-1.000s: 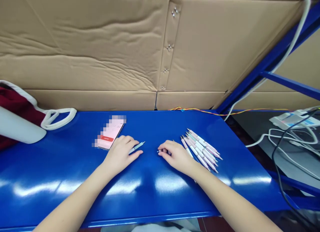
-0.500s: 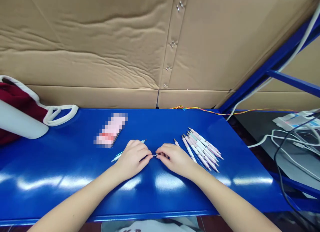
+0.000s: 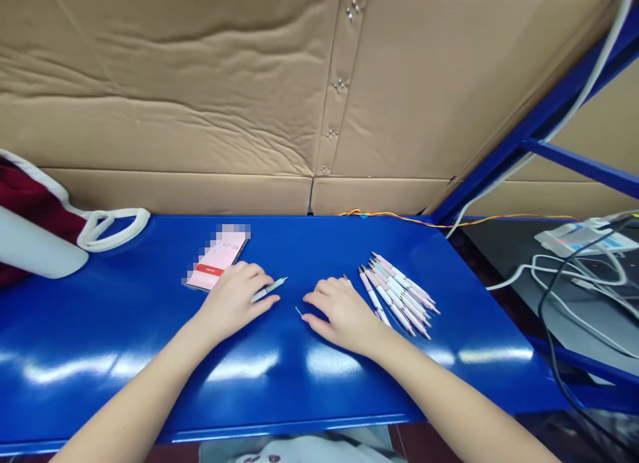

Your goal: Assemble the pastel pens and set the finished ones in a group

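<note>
My left hand (image 3: 234, 300) is open over the table, thumb and fingers apart. A pale green pen (image 3: 268, 289) lies between its thumb and fingertips, its tip pointing right and away; the rear end is hidden by the hand. My right hand (image 3: 344, 313) is also open, with a gap between thumb and index finger. A tiny thin light piece (image 3: 298, 310) shows at its thumb tip; what it is and whether the thumb touches it I cannot make out. Just right of this hand lies a bunch of pink, white and green pens (image 3: 399, 293), one partly covered by the hand.
A phone (image 3: 219, 253) with a lit pink screen lies beyond my left hand. At the left are a white cylinder (image 3: 40, 243) and dark red cloth with white trim. Cardboard (image 3: 224, 84) stands behind the blue table (image 3: 279, 396); cables (image 3: 574, 270) hang at the right.
My hands, earlier pinched together around a small metallic piece, have parted. The left hand has moved left and opened around the green pen; the right hand's fingers have loosened.
</note>
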The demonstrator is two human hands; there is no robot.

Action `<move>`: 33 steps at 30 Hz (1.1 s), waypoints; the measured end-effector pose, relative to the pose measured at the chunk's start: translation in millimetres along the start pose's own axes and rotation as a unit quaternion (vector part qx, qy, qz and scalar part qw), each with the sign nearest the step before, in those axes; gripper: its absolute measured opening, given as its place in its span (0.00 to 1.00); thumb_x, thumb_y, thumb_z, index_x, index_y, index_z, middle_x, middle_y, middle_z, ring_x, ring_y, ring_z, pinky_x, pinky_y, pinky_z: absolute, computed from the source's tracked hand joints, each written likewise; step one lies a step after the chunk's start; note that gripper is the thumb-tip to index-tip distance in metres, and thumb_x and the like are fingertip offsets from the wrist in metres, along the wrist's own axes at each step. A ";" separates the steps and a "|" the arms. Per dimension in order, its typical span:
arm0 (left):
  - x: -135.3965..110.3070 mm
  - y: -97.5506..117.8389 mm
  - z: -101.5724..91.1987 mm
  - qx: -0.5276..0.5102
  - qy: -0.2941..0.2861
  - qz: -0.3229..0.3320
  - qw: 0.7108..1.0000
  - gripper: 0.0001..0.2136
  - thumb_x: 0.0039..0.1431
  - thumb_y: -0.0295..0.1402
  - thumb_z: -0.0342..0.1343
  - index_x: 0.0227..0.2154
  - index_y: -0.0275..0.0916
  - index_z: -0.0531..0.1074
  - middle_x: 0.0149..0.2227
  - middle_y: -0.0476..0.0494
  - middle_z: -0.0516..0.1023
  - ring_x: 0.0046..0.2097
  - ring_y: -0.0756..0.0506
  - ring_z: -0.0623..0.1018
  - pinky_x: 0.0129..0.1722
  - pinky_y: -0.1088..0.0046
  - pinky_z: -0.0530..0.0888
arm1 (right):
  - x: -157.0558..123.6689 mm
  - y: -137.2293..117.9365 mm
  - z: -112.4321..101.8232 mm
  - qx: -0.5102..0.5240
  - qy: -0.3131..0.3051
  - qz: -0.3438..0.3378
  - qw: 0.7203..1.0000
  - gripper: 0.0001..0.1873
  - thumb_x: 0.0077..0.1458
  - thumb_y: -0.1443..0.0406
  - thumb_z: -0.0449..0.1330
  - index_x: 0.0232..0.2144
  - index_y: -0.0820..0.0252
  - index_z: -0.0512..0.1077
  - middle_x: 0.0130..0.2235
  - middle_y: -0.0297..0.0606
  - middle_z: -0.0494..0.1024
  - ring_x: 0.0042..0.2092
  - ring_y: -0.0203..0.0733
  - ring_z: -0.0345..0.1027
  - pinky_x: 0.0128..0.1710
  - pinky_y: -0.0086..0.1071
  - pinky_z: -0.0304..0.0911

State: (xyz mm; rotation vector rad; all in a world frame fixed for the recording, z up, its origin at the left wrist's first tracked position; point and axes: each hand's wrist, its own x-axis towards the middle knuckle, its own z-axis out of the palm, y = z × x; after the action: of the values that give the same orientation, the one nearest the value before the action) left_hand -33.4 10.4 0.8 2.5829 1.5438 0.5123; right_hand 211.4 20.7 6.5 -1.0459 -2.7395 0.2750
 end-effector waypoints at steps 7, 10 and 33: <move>-5.8 -17.5 -11.7 -0.016 -0.110 -0.078 0.991 0.11 0.57 0.43 0.53 0.34 0.40 0.73 0.32 0.46 0.73 0.33 0.46 0.73 0.34 0.71 0.67 | 6.4 -14.4 16.7 -0.086 0.013 -0.030 0.996 0.08 0.59 0.67 0.53 0.29 0.61 0.70 0.33 0.39 0.71 0.35 0.41 0.59 0.33 0.36 0.45; -5.2 -13.7 -11.5 -0.032 -0.122 -0.073 0.989 0.10 0.59 0.39 0.50 0.31 0.40 0.73 0.31 0.47 0.73 0.32 0.47 0.73 0.32 0.72 0.67 | 6.8 -15.0 19.0 -0.099 0.022 -0.035 0.994 0.08 0.58 0.69 0.53 0.27 0.61 0.69 0.31 0.39 0.71 0.34 0.41 0.59 0.32 0.36 0.45; -12.0 15.2 -15.6 -0.002 -0.063 0.017 0.998 0.11 0.64 0.38 0.47 0.37 0.42 0.73 0.36 0.47 0.76 0.37 0.46 0.74 0.39 0.70 0.70 | -2.1 8.4 5.9 0.040 0.157 -0.009 0.987 0.09 0.62 0.69 0.50 0.35 0.61 0.70 0.35 0.40 0.76 0.37 0.41 0.65 0.39 0.35 0.54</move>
State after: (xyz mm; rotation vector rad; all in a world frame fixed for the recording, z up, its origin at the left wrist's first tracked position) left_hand -31.0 -8.9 16.3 2.5869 1.4601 0.3461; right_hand 216.8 24.8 -1.5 -0.9520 -2.4355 0.1961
